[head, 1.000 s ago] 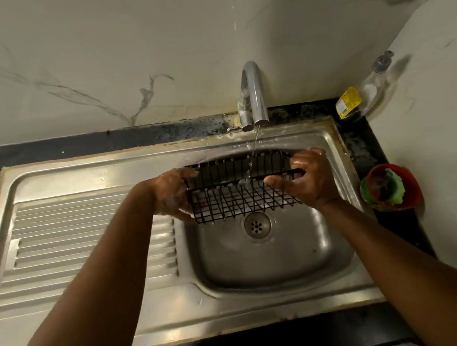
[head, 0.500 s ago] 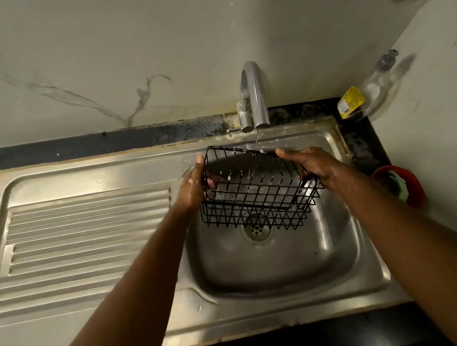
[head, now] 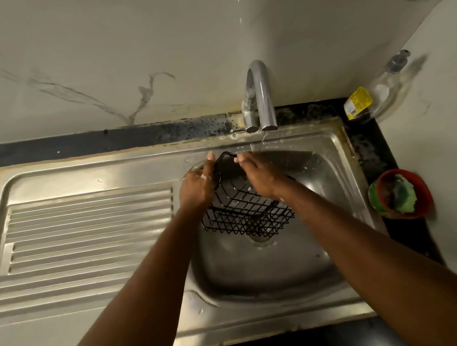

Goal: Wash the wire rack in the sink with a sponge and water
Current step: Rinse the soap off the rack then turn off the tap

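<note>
Since a moment ago I have swung the black wire rack (head: 244, 214) up on end: it lay nearly flat with one hand at each short side, and now both hands have met at its upper end. My left hand (head: 197, 187) grips the rack's upper left corner, its fingers (head: 210, 160) stretched up along the wire. My right hand (head: 260, 177) is clenched over the top rim just beside it. The rack is a shallow basket of thin black wire in a square grid with a thicker rim, wet and steeply tilted. Its lower end hangs inside the stainless steel sink basin (head: 264, 278), over the round drain hole (head: 262, 236). A thin stream of water (head: 261, 139) runs from the curved chrome tap (head: 260, 96), falling just right of my hands. On the black worktop (head: 369, 151) stands a clear pump bottle (head: 387, 85). Its yellow label (head: 357, 103) carries print too small to read. A green sponge (head: 402, 196) lies in a round red bowl (head: 422, 194) right of the sink
</note>
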### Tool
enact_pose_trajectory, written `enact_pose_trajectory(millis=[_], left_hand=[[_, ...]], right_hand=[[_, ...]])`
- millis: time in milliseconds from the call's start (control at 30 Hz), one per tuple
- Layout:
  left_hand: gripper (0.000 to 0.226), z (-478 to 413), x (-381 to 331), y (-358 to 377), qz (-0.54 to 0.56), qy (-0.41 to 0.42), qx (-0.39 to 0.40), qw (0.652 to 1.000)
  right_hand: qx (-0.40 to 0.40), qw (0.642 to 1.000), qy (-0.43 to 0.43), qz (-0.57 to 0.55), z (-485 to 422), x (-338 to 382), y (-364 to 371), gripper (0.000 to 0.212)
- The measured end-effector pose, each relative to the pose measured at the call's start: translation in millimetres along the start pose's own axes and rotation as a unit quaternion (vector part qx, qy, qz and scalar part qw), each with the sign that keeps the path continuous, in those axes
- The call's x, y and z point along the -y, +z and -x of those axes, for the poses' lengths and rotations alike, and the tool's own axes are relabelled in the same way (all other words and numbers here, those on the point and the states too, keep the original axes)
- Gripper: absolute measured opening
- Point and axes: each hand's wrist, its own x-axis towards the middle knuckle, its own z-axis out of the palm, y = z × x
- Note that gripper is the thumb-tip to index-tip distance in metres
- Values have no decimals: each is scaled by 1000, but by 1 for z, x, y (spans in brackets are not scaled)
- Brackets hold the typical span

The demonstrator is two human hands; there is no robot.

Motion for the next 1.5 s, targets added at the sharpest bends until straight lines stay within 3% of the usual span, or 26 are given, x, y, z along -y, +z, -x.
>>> enact_pose_trajectory(millis=[167, 267, 367, 467, 567, 733, 933, 1033, 1100, 1233, 1367, 1433, 1500], left_hand=[[43, -9, 14, 2, 21, -8, -22, 1000], [44, -15, 11, 5, 9, 11, 11, 1000], [43, -21, -6, 11, -93, 36, 84, 991], [37, -28, -31, 25, -229, 73, 103, 965], [42, -37, -50, 41, -260, 109, 95, 955], [30, -37, -70, 58, -298, 195, 87, 930], [19, -30, -89, 73, -328, 249, 143, 900], [32, -32, -96, 77, -361, 221, 126, 897], [44, -37, -99, 77, -347, 169, 94, 918], [27, -53, -97, 69, -343, 107, 78, 930], [41, -72, -81, 51, -371, 69, 55, 925], [54, -76, -75, 35, -382, 78, 79, 917], [65, -76, -71, 16, -352, 84, 159, 919]], right_hand=[[-54, 993, -101, 36, 2, 11, 19, 58], [-79, 982, -173, 21, 4, 21, 8, 42], [-50, 992, -93, -62, -4, 10, -20, 34], [-101, 982, -38, -158, -12, -16, -30, 31], [-142, 966, -2, -216, -18, -31, -31, 23], [-156, 927, 73, -334, -20, -48, -48, 35], [-159, 886, 108, -422, -15, -56, -61, 13], [-163, 874, 132, -438, -18, -61, -64, 18], [-156, 872, 140, -443, -21, -59, -63, 17], [-118, 890, 150, -414, -29, -39, -58, 29], [-66, 912, 163, -371, -47, -17, -47, 45], [-48, 918, 156, -362, -50, -2, -42, 37], [-55, 923, 160, -345, -57, 5, -37, 32]])
